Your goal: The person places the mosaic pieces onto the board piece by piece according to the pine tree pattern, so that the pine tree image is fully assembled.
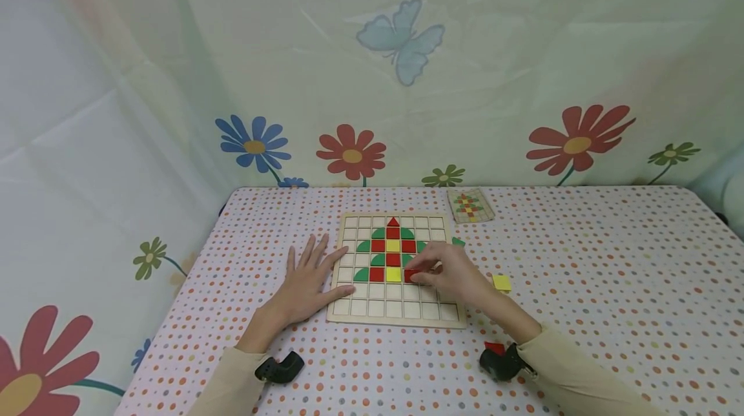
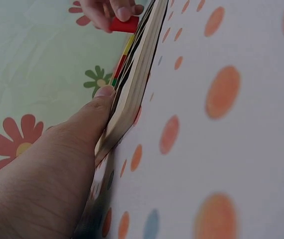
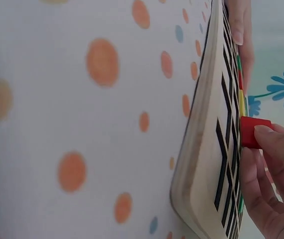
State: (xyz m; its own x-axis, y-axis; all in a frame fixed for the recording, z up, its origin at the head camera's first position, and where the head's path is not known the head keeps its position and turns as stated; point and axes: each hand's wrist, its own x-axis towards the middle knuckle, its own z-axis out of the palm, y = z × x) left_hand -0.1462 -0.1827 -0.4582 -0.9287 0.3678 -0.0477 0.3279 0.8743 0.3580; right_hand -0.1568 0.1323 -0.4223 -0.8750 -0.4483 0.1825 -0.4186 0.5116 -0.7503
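Observation:
A wooden grid board (image 1: 360, 308) lies on the table, with red, yellow and green tiles set in a tree shape. My right hand (image 1: 453, 270) pinches a red square tile (image 3: 251, 132) between thumb and fingers, just right of the lower yellow square (image 1: 393, 274). In the right wrist view that tile stands tilted up from the board's face. Spread flat at the board's left side, my left hand (image 1: 303, 283) touches the edge with its thumb and a finger. The right hand covers some cells on the board's right.
A small card (image 1: 471, 206) printed with a like tree lies behind the board's right corner. Loose on the right are a yellow square (image 1: 501, 283), a green piece (image 1: 458, 241) and a red piece (image 1: 494, 347) partly behind the right wrist's black device (image 1: 498, 364).

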